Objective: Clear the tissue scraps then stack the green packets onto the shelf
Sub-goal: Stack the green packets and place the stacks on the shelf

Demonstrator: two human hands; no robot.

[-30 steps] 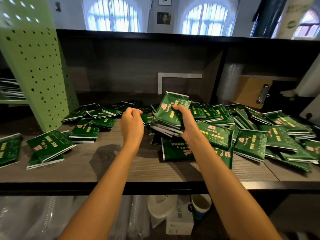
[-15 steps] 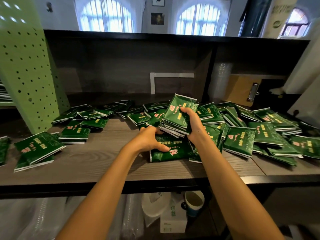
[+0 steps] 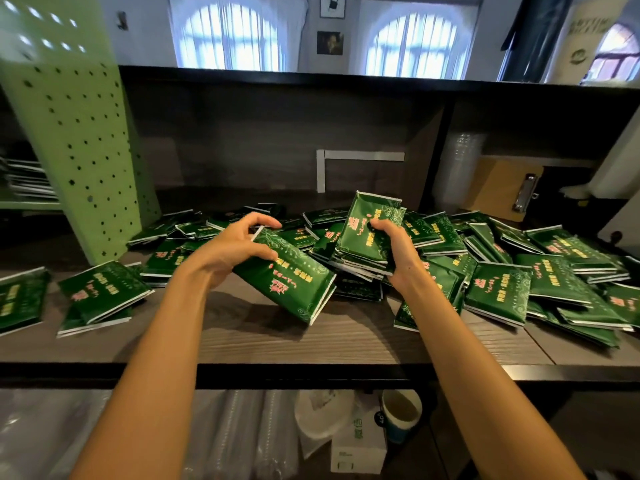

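Head view: nearest, under the shelf, a paper cup and a white box are seen. A bit further in, one green packet is held by the left hand. The fingers are curled round its top end, and it is tipped up off the wood. Just beside it, a small stack of packets is gripped by the right hand.

No tissue scraps can be seen, so that part is judged to be done, though it cannot be told for sure. The stacking is judged to be only just begun, as only a few packets are gathered. Many loose packets are spread in a messy heap to the right and behind the hands. More packets are scattered on the left, by a green panel with holes.

The packets are flat, shiny and dark green, with pink and yellow writing and white edges. They are judged to be slippery when piled. Far back, a clipboard is leaned in the corner.
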